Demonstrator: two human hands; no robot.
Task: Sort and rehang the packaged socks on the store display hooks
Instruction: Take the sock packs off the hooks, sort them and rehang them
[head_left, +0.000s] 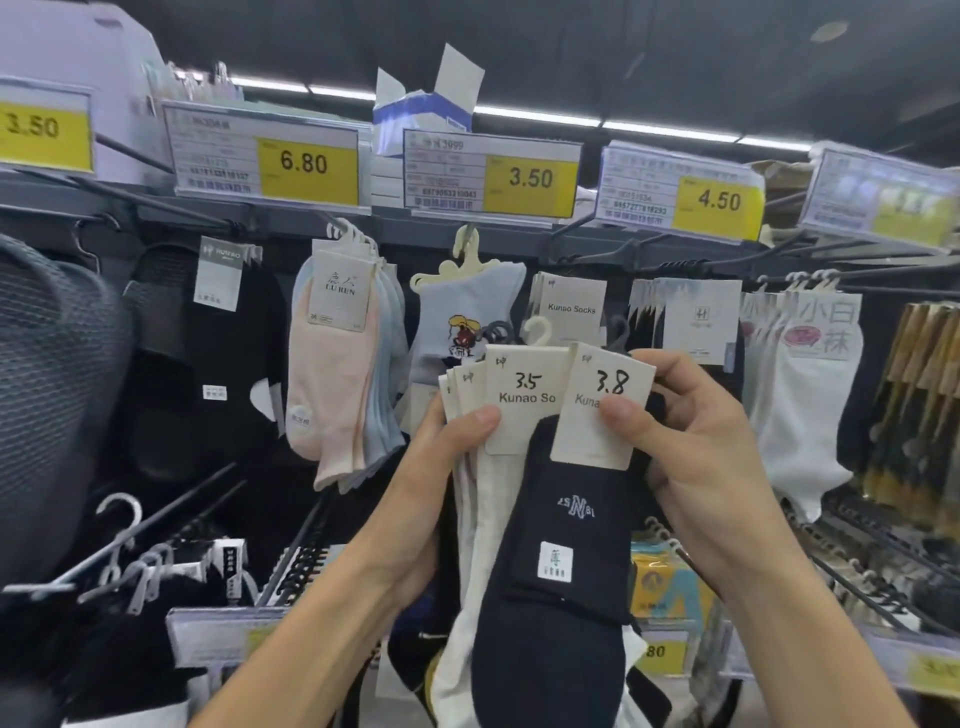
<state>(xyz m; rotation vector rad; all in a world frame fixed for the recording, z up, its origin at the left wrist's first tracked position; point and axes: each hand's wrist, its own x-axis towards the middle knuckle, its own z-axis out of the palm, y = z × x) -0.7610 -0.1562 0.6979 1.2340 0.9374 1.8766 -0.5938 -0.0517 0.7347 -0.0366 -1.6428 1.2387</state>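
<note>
A dark ceiling carries long white strip lights. Below runs a dark grey shelf rail fronted by yellow-and-white price labels.

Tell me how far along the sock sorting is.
Done: a few Kunao Socks packs already hang. In hand: the left hand holds a fan of packs topped by the 3.5 card; the right hand pinches the navy 3.8 pack. Left: none of those is hung yet.
</note>
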